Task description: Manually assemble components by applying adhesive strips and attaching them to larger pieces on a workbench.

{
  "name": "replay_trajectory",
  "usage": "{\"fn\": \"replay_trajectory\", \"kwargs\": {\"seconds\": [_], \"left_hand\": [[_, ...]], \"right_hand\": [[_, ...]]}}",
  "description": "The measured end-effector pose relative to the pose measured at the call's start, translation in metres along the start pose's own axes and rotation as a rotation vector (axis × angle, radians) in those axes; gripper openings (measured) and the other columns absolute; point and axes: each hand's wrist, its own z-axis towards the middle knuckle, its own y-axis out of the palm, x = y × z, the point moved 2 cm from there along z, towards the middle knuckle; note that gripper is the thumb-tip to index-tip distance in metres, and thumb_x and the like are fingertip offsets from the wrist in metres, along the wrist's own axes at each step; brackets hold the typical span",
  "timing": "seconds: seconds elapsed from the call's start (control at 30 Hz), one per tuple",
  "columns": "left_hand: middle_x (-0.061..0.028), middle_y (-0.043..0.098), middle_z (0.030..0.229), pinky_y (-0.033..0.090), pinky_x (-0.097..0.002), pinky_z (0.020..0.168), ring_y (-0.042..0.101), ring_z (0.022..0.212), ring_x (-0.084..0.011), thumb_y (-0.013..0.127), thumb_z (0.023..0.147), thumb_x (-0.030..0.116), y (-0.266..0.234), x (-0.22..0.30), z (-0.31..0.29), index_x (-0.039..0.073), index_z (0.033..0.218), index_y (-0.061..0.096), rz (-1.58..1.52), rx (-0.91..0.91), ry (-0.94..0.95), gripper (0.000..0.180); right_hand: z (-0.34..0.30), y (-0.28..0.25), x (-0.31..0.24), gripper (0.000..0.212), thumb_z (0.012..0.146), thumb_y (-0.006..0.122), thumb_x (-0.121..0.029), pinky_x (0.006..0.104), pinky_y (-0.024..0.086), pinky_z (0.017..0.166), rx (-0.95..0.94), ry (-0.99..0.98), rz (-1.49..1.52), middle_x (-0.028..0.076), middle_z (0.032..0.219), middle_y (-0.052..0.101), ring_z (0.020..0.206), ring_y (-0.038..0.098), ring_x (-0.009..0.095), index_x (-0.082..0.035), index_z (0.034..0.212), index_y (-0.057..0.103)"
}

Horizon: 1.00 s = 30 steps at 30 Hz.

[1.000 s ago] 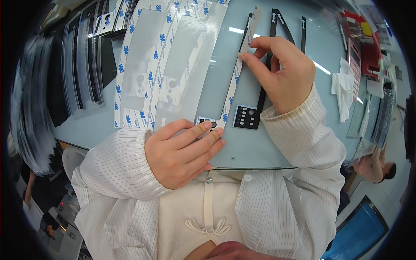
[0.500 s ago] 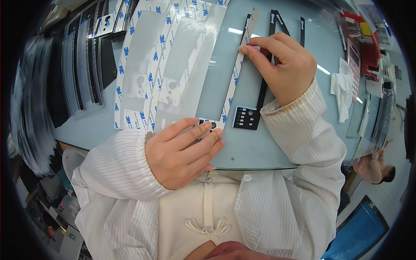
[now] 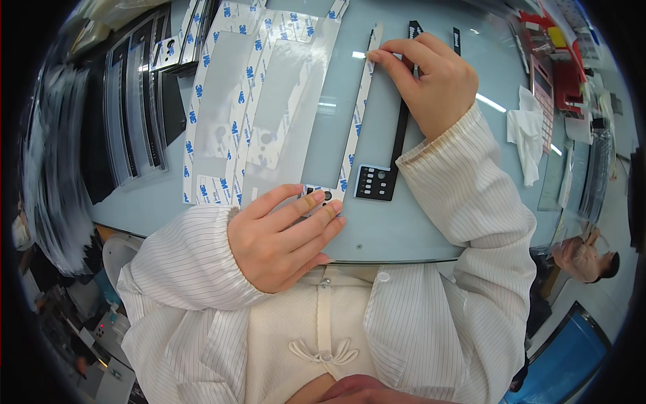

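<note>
A long L-shaped black panel lies in front of me, with a white adhesive backing strip [image 3: 356, 124] printed in blue along its narrow arm. At the strip's upper part, my right hand [image 3: 441, 84] is closed, thumb and index finger pinching its edge. My left hand [image 3: 282, 242] rests with fingers stretched out on the panel's wide lower end [image 3: 328, 195], partly covering the round holes there. Just right of it lies a second black L-shaped panel [image 3: 375, 184] with small cut-out windows; its long arm runs up under my right hand.
Clear sheets with adhesive-backed frames [image 3: 240, 121] lie at left, beside stacked dark-edged strips [image 3: 134, 101]. Another black strip [image 3: 457, 42] lies beyond my right hand. A white tissue [image 3: 526, 135], a pink calculator [image 3: 542, 91] and a red holder [image 3: 568, 77] stand at right.
My right hand has moved slightly up and left. The backing strip's top, angled away from the black arm before, now lies nearly in line with it. My left hand stays in place.
</note>
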Motion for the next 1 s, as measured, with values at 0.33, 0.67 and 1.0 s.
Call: {"fn": "replay_trajectory", "kwargs": {"seconds": [0.33, 0.67, 1.0], "left_hand": [[-0.0085, 0.067, 0.127, 0.048, -0.0424, 0.099, 0.065, 0.113, -0.0253, 0.078, 0.073, 0.025, -0.001, -0.001, 0.002, 0.007, 0.12, 0.069, 0.013, -0.01, 0.009, 0.052], [-0.0129, 0.066, 0.124, 0.046, -0.045, 0.103, 0.066, 0.111, -0.0283, 0.077, 0.077, 0.023, -0.003, 0.001, 0.003, 0.002, 0.12, 0.067, 0.025, -0.004, 0.041, 0.048], [-0.0127, 0.064, 0.129, 0.044, -0.047, 0.105, 0.062, 0.12, -0.0281, 0.076, 0.08, 0.022, 0.0, 0.002, -0.004, 0.003, 0.125, 0.065, 0.019, -0.018, 0.001, 0.05]], "right_hand": [[0.013, 0.01, 0.011, 0.024, 0.087, 0.074, -0.039, 0.0271, 0.049, 0.057, -0.062, 0.082, -0.051, -0.001, 0.072, 0.063, 0.062, 0.062, 0.014, -0.015, 0.09, 0.078], [0.025, 0.014, 0.01, 0.025, 0.091, 0.069, -0.041, 0.0288, 0.051, 0.063, -0.162, 0.225, -0.028, -0.001, 0.076, 0.064, 0.067, 0.064, 0.015, -0.017, 0.095, 0.077], [-0.002, -0.027, 0.01, 0.033, 0.086, 0.068, -0.006, 0.0315, 0.052, 0.063, -0.122, -0.19, 0.014, 0.005, 0.087, 0.06, 0.075, 0.063, 0.022, -0.022, 0.115, 0.073]]}}
